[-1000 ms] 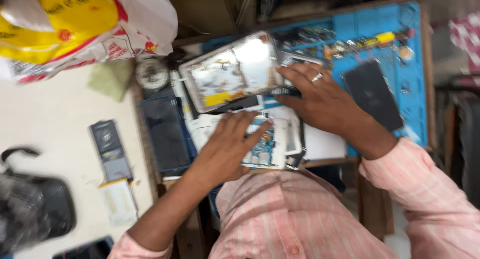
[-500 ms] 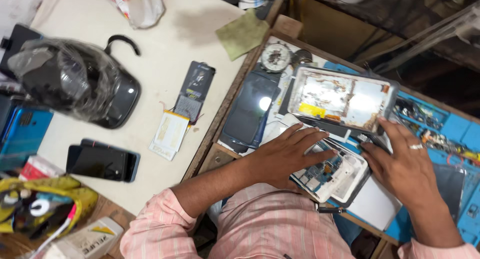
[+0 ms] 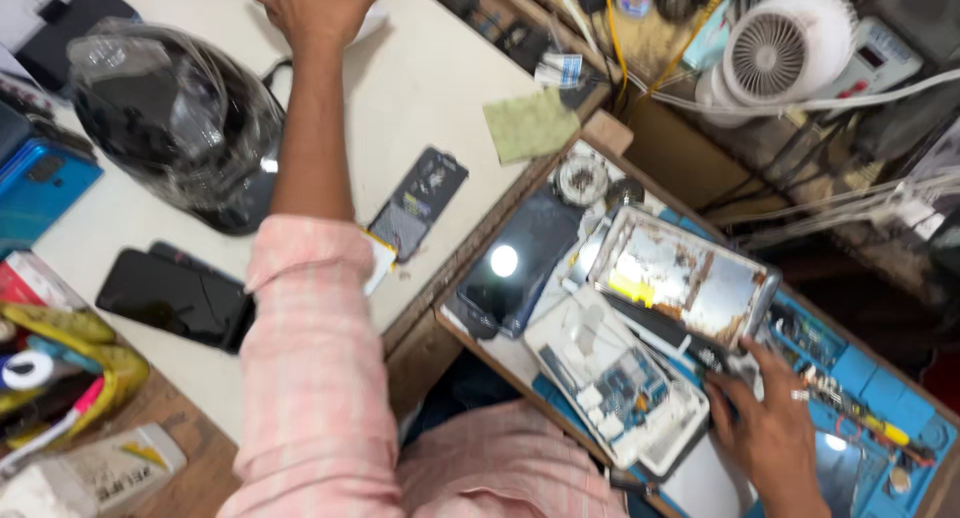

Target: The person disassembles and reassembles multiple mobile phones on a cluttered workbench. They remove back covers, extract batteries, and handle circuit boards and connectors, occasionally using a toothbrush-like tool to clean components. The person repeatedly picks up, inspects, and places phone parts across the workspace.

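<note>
Pink-sleeved left hand (image 3: pixel 312 6) stretches to the frame's top edge across the white tabletop (image 3: pixel 420 88), grip closed on something white, unidentifiable. Lower right, the right hand (image 3: pixel 768 433) rests its fingers by the opened phone (image 3: pixel 618 378), holding nothing, as if steadying it.

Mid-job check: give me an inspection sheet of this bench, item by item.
Surface: white table and blue repair mat, both crowded.
Job's things: opened phone and detached phone panel on the mat.
Clutter: black phone, plastic-wrapped dark object, green cloth.
Hands: left hand reaches across the table, its grasp unclear; right hand rests by the opened phone.
Cables: white and yellow leads near the small fan.
Surroundings: nothing seen beyond the bench.
</note>
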